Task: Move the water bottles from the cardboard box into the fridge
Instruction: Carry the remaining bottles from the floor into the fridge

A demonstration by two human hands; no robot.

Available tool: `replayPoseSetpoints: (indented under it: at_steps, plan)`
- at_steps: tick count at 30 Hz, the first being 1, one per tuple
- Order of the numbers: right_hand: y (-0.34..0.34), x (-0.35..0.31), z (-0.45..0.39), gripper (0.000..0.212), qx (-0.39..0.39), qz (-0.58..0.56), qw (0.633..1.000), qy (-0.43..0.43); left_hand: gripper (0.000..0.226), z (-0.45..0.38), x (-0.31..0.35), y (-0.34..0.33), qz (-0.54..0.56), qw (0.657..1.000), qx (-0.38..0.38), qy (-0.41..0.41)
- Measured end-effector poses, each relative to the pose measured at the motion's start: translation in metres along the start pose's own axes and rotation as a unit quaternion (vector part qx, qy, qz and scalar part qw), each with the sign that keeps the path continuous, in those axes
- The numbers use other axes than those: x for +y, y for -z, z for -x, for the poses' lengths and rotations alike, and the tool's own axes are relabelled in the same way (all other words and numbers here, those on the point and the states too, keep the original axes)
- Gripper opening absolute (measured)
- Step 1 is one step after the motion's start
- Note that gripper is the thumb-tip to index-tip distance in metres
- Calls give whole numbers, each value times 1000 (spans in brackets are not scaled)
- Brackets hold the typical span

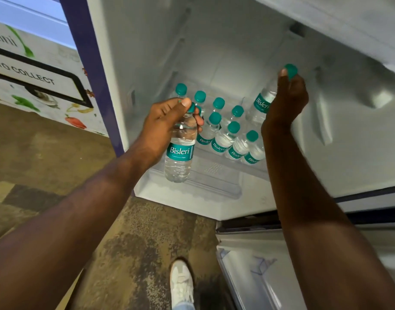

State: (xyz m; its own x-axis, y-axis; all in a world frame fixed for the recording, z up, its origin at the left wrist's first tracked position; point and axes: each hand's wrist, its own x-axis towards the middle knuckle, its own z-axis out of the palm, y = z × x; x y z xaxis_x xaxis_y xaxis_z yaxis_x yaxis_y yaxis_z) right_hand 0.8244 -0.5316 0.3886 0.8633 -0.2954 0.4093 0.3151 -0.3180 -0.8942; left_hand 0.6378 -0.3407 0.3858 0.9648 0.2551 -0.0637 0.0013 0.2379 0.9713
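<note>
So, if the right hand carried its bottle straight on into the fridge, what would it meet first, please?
Probably nothing before the back wall: the right hand holds its bottle right of the standing bottles, though depth is unclear.

Even, fairly bright light falls on the white fridge interior (225, 52), whose walls look pale grey-white with soft shading toward the rear. The right arm, nearest the fridge's right wall, is darker and more shadowed than the left. The floor (136, 231) below the fridge is dimmer. Wide-angle distortion bends the fridge's straight edges outward near the frame borders. Slight softness and blur affect the upper fridge walls; bottle labels (179, 151) at the centre remain legible.
</note>
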Motion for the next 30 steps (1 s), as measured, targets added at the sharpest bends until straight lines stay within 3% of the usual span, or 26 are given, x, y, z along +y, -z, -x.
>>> replayPoseSetpoints:
  at_steps: [3,11,16,21,27,30]
  plan:
    - [3,12,-8,33,-56,73,996,10,31,-7,-4,-8,-4,1000,-16,1]
    - [16,39,-4,40,-253,240,936,-51,37,-22,-14,-28,-1,1000,12,9]
    - [17,39,-7,42,-310,234,913,-123,28,-28,-15,-38,20,1000,23,4]
    - [15,35,-16,45,-397,339,846,-108,25,-33,-19,-44,6,1000,16,0]
    - [14,35,-28,42,-447,370,804,-128,27,-39,-22,-48,17,1000,8,4]
    - [17,35,-30,38,-460,343,804,-156,29,-42,-22,-51,35,999,-8,8]
